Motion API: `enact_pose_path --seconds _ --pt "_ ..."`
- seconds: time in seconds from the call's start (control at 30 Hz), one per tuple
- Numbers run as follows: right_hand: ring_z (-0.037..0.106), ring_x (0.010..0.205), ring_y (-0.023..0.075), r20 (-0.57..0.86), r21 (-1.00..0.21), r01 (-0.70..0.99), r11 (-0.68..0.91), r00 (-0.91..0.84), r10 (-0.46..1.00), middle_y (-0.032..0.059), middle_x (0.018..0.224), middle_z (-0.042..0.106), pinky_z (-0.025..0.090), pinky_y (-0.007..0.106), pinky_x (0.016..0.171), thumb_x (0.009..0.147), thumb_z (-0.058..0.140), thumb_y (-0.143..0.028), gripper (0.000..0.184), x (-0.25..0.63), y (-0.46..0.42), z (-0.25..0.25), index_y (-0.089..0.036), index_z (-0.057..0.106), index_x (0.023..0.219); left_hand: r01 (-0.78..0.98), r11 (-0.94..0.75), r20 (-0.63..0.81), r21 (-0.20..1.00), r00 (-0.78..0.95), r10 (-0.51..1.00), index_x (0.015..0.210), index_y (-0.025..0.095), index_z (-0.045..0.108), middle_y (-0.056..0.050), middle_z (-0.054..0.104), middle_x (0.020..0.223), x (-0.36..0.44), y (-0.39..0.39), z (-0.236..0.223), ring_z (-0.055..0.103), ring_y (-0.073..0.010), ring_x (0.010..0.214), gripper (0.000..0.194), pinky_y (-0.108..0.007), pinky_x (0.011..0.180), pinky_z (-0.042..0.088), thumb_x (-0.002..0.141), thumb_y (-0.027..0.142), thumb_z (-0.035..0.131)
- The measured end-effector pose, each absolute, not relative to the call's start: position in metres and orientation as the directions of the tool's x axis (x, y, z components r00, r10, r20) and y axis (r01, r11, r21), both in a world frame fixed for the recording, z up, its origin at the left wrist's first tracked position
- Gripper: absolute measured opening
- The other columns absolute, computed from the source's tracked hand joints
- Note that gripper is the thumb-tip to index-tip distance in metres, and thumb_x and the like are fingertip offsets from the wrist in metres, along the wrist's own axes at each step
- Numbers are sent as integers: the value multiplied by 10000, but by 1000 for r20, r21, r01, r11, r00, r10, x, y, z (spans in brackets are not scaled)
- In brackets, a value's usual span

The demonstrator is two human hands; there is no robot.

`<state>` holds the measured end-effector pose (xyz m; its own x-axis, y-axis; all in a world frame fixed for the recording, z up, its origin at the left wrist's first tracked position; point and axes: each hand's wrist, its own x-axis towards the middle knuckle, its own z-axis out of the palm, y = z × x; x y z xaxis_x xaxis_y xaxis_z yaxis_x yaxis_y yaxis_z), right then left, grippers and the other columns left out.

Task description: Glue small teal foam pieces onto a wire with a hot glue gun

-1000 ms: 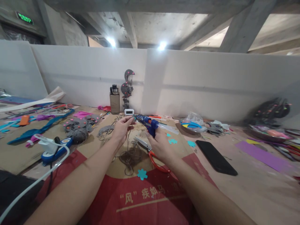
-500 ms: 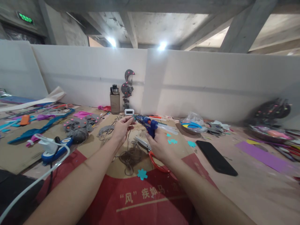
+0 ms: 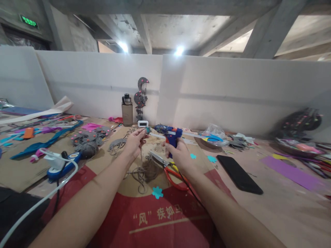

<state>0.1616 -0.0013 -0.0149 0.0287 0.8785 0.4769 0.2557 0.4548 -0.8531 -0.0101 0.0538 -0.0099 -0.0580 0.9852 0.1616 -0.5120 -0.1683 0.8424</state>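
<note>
My right hand [image 3: 179,155] grips the handle of a blue hot-glue gun [image 3: 172,134], its nozzle pointing left. My left hand [image 3: 134,143] is pinched on a small teal piece [image 3: 147,130] and a thin brown string, held just left of the nozzle. The string hangs down to a loose tangle of brown twine [image 3: 147,169] on the cardboard. Red-handled scissors [image 3: 170,168] lie on the cardboard beneath my right hand.
A teal flower cutout [image 3: 157,192] lies near me; a black phone [image 3: 239,174] at right. A blue power strip [image 3: 62,163] with white plug sits left. A bottle [image 3: 127,110], small clock [image 3: 142,123] and grey moon ornament [image 3: 141,96] stand by the white wall.
My right hand has pulled the glue gun a little to the right and up, away from the teal piece. The left hand has hardly moved.
</note>
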Motion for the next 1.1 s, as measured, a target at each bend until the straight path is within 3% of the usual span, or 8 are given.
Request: enact_pose_path --seconds 0.1,0.23,0.37,0.53,0.67,0.83,0.97,1.1 --pt "473 444 130 244 -969 54 242 28 969 -32 545 498 411 263 453 760 484 -329 168 168 14 -17 -193 502 855 -468 -214 196 857 -86 977 782 140 669 3 607 638 -10 54 -11 520 -53 526 317 -145 390 280 538 299 793" --pt "528 540 136 71 -936 349 45 62 996 -2 607 539 438 266 546 743 479 -252 99 174 40 -23 -175 517 792 -283 -316 309 906 -71 948 822 136 671 10 580 601 -7 53 -14 465 -57 497 296 -167 405 285 624 347 735" --pt "580 805 239 68 -849 528 -11 129 989 73 730 599 426 342 718 656 601 -224 93 176 57 -32 -172 528 681 -69 -413 411 908 -46 911 857 151 677 5 593 628 -4 47 -13 464 -76 525 283 -190 446 309 695 382 670" --pt "461 1082 360 244 -689 715 -122 387 889 195 1039 560 350 461 874 652 650 -325 226 188 56 -36 -150 549 752 229 -502 526 834 -57 849 839 159 692 -29 656 743 0 35 -5 527 -113 611 257 -233 563 384 735 384 624" --pt "561 814 204 322 -856 497 140 302 897 48 786 572 431 341 744 774 486 -337 146 185 39 -27 -196 478 738 390 -547 610 740 -48 791 838 179 694 -36 678 808 2 27 -2 545 -129 645 216 -248 600 399 753 356 603" --pt "576 738 132 223 -942 -259 213 -7 975 -24 772 567 458 280 681 686 633 -413 309 146 10 -12 -214 424 797 489 -637 737 597 -19 676 820 198 695 -42 674 870 6 23 -4 557 -148 752 145 -256 655 411 749 290 609" --pt "560 633 91 179 -899 -419 126 -88 980 -56 727 567 456 255 645 616 708 -330 370 130 -1 -8 -217 413 808 456 -681 758 574 21 652 802 202 691 -39 666 880 9 19 -3 555 -148 758 113 -257 663 418 723 240 621" --pt "367 428 46 197 -905 -398 151 -77 977 -107 567 408 369 201 452 675 635 -329 245 135 2 -11 -219 433 762 341 -602 648 722 -26 761 784 182 692 -20 656 726 14 15 -1 528 -122 605 138 -243 576 400 723 282 620"
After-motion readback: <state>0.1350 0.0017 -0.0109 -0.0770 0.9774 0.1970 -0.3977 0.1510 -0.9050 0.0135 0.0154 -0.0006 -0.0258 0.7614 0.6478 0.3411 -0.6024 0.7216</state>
